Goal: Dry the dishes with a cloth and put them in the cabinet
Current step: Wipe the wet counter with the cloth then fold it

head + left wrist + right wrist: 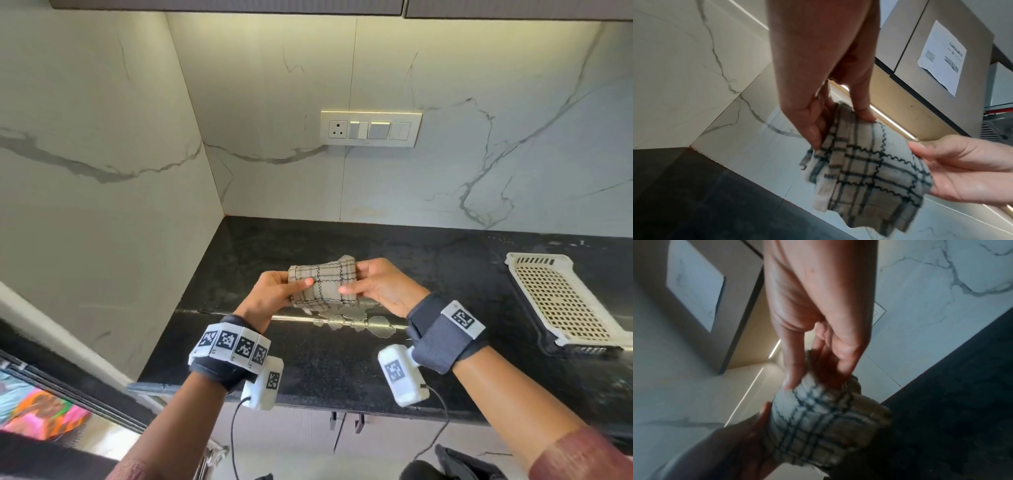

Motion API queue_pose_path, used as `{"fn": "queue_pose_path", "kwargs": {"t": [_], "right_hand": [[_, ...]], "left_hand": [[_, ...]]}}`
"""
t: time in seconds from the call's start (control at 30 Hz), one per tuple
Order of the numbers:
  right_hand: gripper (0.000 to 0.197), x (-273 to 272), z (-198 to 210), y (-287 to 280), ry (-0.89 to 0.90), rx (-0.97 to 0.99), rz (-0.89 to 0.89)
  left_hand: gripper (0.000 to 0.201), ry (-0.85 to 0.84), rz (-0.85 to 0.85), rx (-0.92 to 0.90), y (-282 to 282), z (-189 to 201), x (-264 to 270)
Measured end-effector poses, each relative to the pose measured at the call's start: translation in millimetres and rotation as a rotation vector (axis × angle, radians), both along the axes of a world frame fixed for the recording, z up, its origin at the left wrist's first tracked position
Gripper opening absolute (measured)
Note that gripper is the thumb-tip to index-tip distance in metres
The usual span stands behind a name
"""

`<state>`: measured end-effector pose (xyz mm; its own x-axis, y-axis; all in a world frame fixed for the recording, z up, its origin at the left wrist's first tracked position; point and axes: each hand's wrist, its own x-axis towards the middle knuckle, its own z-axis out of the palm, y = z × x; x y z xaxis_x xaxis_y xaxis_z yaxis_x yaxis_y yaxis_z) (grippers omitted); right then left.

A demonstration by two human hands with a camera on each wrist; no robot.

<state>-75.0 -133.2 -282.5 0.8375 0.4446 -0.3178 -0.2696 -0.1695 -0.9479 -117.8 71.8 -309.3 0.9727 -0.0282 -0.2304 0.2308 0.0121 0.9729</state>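
A beige checked cloth (322, 284) with dark grid lines is held up over the black countertop (342, 359), bunched between both hands. My left hand (279, 289) pinches its left edge, thumb on the front. My right hand (373, 284) pinches its right edge. The left wrist view shows the cloth (865, 172) hanging from my left hand (838, 126), with my right hand (962, 168) at its other side. In the right wrist view my right hand (813, 376) grips the folded cloth (824, 426). No dish is visible.
A white perforated drying tray (561, 301) lies on the counter at the right. A puddle of water (356, 320) sits near the counter's front edge under the cloth. A switch panel (371, 128) is on the marble wall. Upper cabinet doors (937, 53) hang above.
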Motion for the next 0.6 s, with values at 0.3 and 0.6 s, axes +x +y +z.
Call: {"fn": "queue_pose_path", "kwargs": {"t": [0.3, 0.6], "right_hand": [[0.019, -7, -10, 0, -0.312, -0.09, -0.257], [0.021, -14, -3, -12, -0.504, -0.162, -0.263]], "left_hand": [[0.012, -0.19, 0.193, 0.147, 1, 3, -1], [0.013, -0.288, 0.05, 0.09, -6, 4, -3]]}}
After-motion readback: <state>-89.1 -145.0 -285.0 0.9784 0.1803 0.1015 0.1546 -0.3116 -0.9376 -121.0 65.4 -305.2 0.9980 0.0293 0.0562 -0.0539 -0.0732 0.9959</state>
